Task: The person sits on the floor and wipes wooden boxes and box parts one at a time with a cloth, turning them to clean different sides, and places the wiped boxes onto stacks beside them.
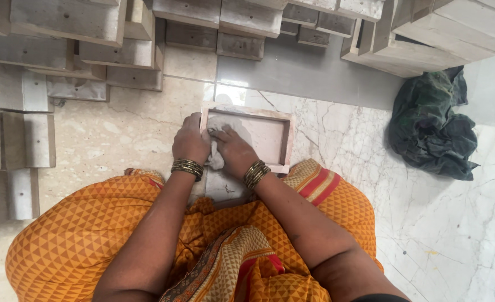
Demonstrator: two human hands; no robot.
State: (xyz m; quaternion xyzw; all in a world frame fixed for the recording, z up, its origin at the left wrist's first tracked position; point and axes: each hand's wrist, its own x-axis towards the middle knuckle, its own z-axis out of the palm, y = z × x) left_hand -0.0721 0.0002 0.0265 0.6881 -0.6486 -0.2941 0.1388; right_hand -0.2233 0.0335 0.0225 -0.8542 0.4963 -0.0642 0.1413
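Note:
A shallow rectangular wooden tray (288, 140) lies on the marble floor in front of my knees. My left hand (190, 141) grips the tray's left rim, fingers curled over the edge. My right hand (233, 150) presses a small crumpled white cloth (216, 160) into the tray's near left corner. Both wrists wear stacked bangles. The cloth is mostly hidden between my two hands.
Several more wooden trays and boxes are stacked along the far side (147, 33) and the left (12, 140). A dark green bundle of cloth (432, 126) lies on the floor at the right. My orange patterned garment (91, 229) covers my lap.

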